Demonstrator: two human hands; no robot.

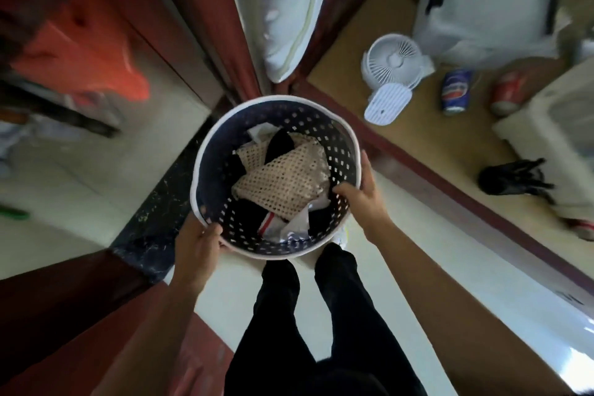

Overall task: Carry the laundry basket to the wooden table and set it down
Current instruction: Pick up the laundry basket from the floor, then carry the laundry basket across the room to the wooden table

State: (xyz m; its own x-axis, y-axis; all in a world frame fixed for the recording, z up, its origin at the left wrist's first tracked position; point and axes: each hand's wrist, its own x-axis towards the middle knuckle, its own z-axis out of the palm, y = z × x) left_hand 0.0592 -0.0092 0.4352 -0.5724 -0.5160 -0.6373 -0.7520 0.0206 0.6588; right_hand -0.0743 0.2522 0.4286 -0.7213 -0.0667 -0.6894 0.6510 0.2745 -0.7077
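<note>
I hold a round dark-blue perforated laundry basket (210,151) with a white rim in front of me, above the floor. Inside lie a beige mesh cloth (283,180) and dark and white clothes. My left hand (201,243) grips the near-left rim. My right hand (361,193) grips the right rim, fingers curled inside. The wooden table (427,145) with a reddish edge stretches along the right side, close to the basket.
On the table stand a white desk fan (393,64), a blue can (454,92), a red can (508,92), a white bag (488,10) and a black object (514,178). A red-brown door frame (225,26) and white bedding (286,10) lie ahead. My dark-trousered legs (308,315) stand on pale tiles.
</note>
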